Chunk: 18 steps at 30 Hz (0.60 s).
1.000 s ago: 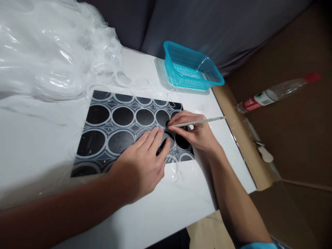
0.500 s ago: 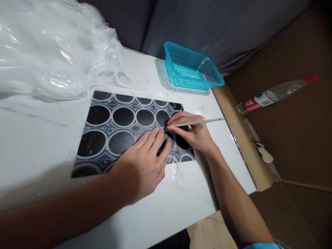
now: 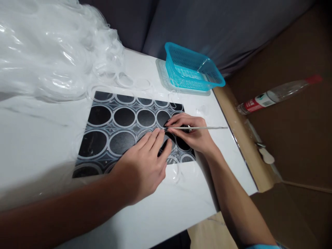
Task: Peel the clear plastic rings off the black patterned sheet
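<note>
A black sheet (image 3: 123, 117) with rows of pale oval rings lies flat on the white table (image 3: 181, 193). Resting on its lower middle, my left hand (image 3: 145, 162) has its fingers stretched out and holds nothing. My right hand (image 3: 193, 133) pinches a thin pale stick (image 3: 210, 128), whose kind I cannot make out. The stick points back to the right, and its working end at my fingertips touches the sheet or hovers just over it, beside my left fingertips. My hand hides part of the stick.
A heap of clear plastic rings and film (image 3: 52, 52) covers the table's back left. A blue basket (image 3: 194, 71) sits on a pale perforated tray (image 3: 161, 69) at the back. A red-capped bottle (image 3: 277, 97) is beyond the right edge. Loose clear rings lie around the sheet.
The stick in my right hand has tipped, its free end swinging down toward me. My right hand has shifted slightly; my left hand stays in place on the sheet.
</note>
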{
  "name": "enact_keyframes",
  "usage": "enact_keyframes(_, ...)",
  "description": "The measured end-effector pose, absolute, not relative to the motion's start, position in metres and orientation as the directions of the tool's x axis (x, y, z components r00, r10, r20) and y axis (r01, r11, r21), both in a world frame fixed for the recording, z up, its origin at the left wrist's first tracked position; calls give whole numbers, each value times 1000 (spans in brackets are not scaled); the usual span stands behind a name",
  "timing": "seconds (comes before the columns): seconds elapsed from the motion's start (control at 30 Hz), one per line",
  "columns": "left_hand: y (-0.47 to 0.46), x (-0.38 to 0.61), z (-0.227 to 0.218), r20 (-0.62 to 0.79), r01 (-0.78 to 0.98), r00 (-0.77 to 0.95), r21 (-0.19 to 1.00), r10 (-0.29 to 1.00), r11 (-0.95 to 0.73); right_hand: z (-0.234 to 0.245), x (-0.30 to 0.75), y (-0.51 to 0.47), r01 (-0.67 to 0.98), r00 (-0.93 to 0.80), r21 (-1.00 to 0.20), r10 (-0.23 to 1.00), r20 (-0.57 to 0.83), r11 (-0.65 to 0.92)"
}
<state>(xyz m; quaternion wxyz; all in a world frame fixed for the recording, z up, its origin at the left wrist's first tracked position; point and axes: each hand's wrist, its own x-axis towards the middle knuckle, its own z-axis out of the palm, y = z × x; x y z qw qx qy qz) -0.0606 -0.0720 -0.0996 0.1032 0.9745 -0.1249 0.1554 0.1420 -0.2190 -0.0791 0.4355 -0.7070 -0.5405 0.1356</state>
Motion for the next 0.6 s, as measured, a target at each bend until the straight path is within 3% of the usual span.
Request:
enact_keyframes(0.3, -72, -60, -99, 347, -279, 913, 148, -214, -949, -76, 139, -219, 536, 461, -842, 857, 228, -64)
enact_keyframes(0.6, -73, -61, -99, 296, -273, 929, 138, -223, -952, -76, 140, -217, 622, 397, -782, 881, 259, -50)
